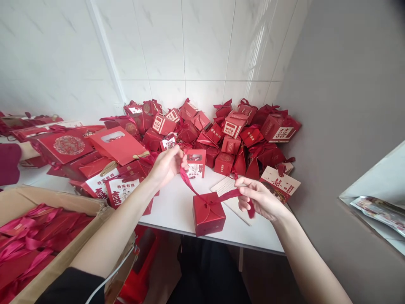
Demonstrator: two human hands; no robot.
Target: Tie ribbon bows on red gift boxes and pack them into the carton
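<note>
Two hands (pixel 167 166) (pixel 259 199) hold two ribbon strands (pixel 189 182) (pixel 229 195) on one box (pixel 209 218).

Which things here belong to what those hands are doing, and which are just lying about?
Job: red ribbon, held in left hand and right hand; small red box.
Seemingly lying about: glossy packet, white keyboard-like item, piled red boxes (perhaps related).
</note>
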